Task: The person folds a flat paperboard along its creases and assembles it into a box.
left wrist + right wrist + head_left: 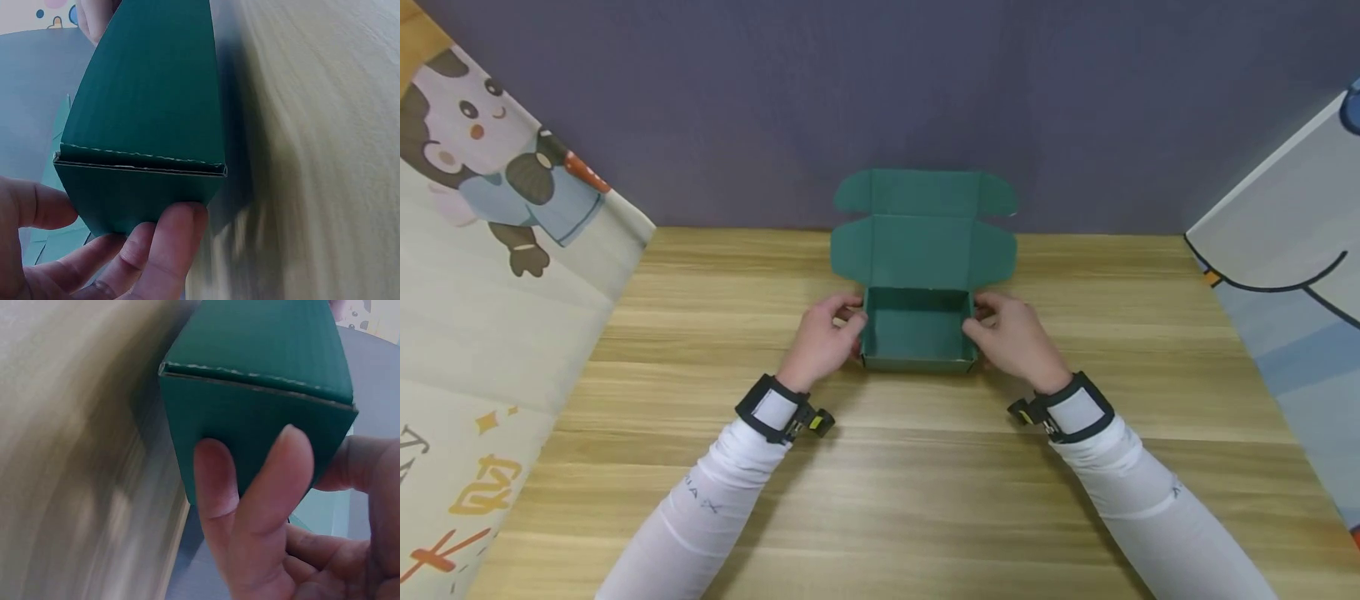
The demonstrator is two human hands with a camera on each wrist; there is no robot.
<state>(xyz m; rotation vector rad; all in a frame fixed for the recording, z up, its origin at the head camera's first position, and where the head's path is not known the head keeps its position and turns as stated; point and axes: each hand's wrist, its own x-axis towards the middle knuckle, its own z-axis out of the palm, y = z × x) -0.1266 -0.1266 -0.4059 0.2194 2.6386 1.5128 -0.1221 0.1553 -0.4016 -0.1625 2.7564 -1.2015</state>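
A small green cardboard box [917, 365] stands on the table with its flapped lid [921, 252] raised at the back. Its inside, facing up, holds nothing. My left hand [822, 340] grips the left side, thumb at the top rim. In the left wrist view several fingers [172, 234] lie against the outer end wall. On the opposite side my right hand [1017, 340] holds the box likewise, thumb over the rim. Fingertips [215, 472] press on that end wall in the right wrist view.
The wood-grain table [887, 492] spreads around the box. Behind it rises a dark blue-grey panel [760, 108]. Cartoon-printed sheets border the left [550, 333] and right [1285, 275] sides.
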